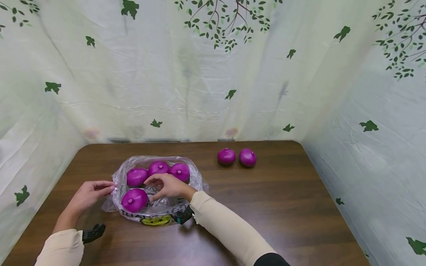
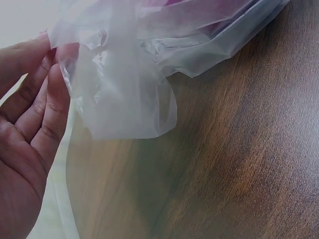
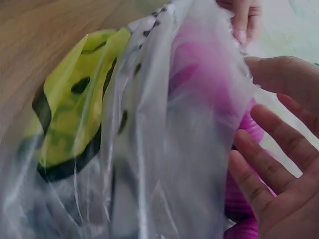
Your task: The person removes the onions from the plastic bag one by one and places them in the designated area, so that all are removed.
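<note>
Cream sleeve (image 1: 63, 248) at lower left, left hand (image 1: 88, 195) with fingers pinching a clear plastic bag (image 1: 197, 176) left of centre, four purple onions (image 1: 134, 200) inside it, right hand (image 1: 171, 186) at the bag's opening with fingers loose and apart, two more onions (image 1: 247, 157) on the tabletop (image 1: 283, 207) right of centre.

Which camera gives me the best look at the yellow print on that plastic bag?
The right wrist view: there the yellow print looms large, its dark edging visible. The head view shows it small, low on the near side of the plastic bag. The left wrist view shows part of the bag, but no yellow print.
</note>
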### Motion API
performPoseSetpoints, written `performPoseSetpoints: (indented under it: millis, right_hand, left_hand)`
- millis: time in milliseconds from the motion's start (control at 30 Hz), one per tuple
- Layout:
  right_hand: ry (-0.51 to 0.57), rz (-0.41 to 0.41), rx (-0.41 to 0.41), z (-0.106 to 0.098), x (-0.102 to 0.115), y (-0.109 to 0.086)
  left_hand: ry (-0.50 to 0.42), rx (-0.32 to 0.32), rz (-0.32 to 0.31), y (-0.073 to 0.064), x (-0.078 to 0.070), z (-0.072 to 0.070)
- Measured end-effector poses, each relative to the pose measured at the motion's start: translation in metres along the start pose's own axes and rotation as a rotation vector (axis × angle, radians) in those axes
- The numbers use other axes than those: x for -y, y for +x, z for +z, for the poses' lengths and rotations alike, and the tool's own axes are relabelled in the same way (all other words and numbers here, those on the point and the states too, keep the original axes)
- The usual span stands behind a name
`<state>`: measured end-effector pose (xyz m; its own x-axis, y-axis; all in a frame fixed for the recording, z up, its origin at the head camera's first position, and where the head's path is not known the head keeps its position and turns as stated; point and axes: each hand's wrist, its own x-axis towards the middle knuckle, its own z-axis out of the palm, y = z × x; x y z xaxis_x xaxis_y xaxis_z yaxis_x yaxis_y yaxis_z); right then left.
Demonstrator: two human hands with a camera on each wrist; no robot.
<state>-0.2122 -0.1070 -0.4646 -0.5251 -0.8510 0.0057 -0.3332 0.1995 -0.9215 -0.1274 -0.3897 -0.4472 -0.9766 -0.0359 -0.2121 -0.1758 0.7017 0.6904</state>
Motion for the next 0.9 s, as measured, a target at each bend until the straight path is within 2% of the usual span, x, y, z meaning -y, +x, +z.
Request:
performPoseSetpoints:
  millis: [433,700,900]
  right_hand:
    - [-0.105,0.043,0.084,0.005,0.004,0.013]
    - [-0.267,0.025,0.119,0.012,0.008,0.025]
    - [-0.331,0.056,0.139,0.017,0.013,0.031]
  left_hand:
    - [-0.015,-0.001,-0.012,-0.001,0.000,0.002]
    - [-0.021,-0.001,-0.007,0.000,0.000,0.001]
    - [-0.030,0.005,-0.031,0.000,0.001,0.001]
